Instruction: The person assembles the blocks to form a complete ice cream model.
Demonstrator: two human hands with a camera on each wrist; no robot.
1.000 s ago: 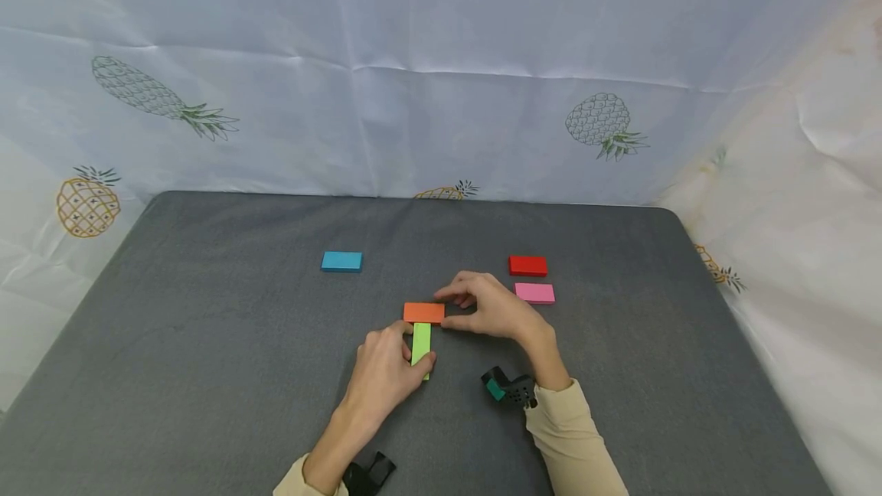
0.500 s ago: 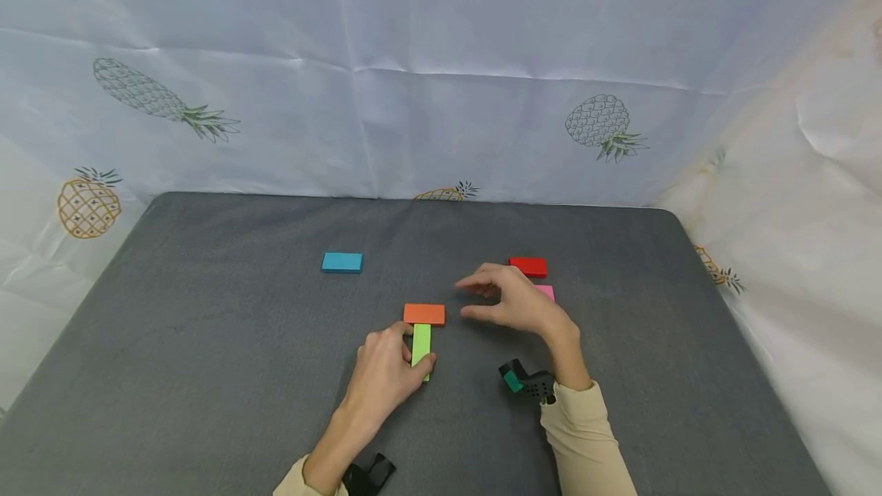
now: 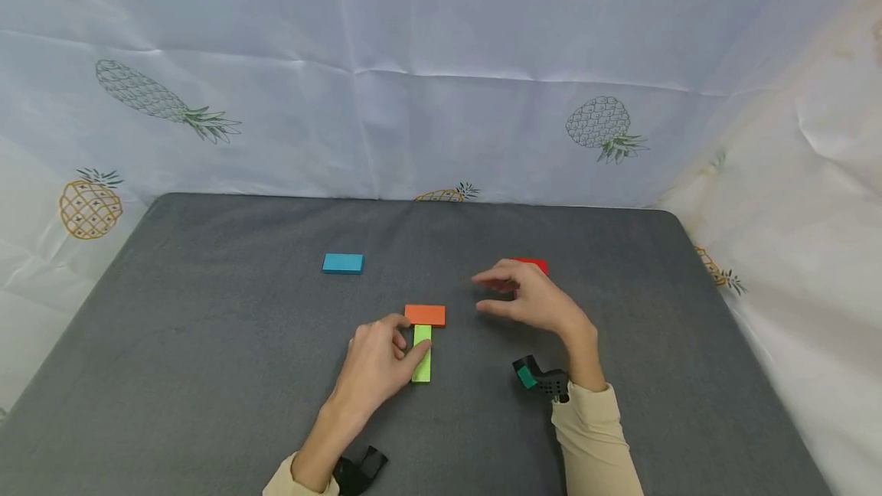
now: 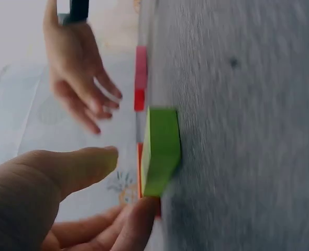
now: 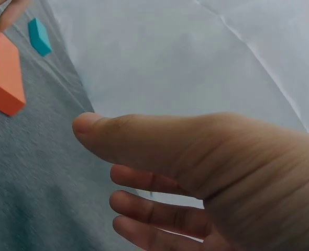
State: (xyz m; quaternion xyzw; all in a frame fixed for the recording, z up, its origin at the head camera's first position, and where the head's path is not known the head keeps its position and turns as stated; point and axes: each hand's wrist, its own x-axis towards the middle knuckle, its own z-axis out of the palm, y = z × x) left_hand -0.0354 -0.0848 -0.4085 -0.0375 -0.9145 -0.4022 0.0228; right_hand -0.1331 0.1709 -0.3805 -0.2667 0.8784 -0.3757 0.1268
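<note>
Right hand (image 3: 534,301) covers most of the red block (image 3: 532,262), only its top edge showing at centre right; the green block (image 3: 422,354) is partly under left-hand fingers (image 3: 413,354). Left wrist view is motion-blurred.

Bright, even light with soft shadows; head view sharp, wrist views blurred by motion and closeness.
</note>
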